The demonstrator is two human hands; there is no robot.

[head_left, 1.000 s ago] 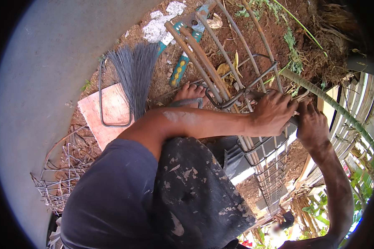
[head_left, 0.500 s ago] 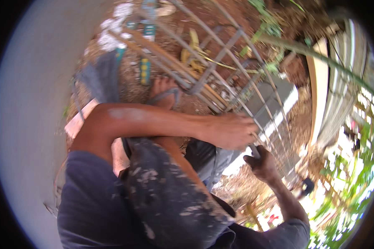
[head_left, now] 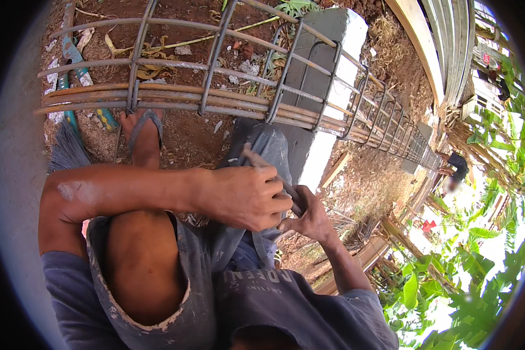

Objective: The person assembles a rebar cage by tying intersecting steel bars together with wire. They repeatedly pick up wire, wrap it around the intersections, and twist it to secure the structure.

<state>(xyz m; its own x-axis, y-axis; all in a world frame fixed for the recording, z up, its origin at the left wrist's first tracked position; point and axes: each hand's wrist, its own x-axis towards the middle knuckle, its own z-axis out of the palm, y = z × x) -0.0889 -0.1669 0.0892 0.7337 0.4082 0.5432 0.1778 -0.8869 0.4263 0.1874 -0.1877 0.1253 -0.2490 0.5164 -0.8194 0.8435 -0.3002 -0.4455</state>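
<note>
My left hand (head_left: 245, 197) reaches across from the left, its fingers curled around a slim dull grey metal tool (head_left: 255, 156) whose exact kind I cannot make out. One end of the tool sticks up past the knuckles. My right hand (head_left: 310, 217) grips its lower right end, thumb pressed along it. Both hands meet in front of my bent knee in grey trousers. Just beyond them, a long steel rebar cage (head_left: 210, 70) of rods and square stirrups runs from the left toward the far right; neither hand touches it.
A bundle of thin grey wires (head_left: 69, 150) lies at the left beside my sandalled foot (head_left: 143, 137). A grey concrete block (head_left: 312, 70) stands under the cage. Another person (head_left: 458, 169) is at the cage's far end. Curved sheets (head_left: 449, 46) lean at the upper right.
My view has turned, and the cage now spans the top. My hands, beside the cage bars before, are now closer to my knee, both on the tool.
</note>
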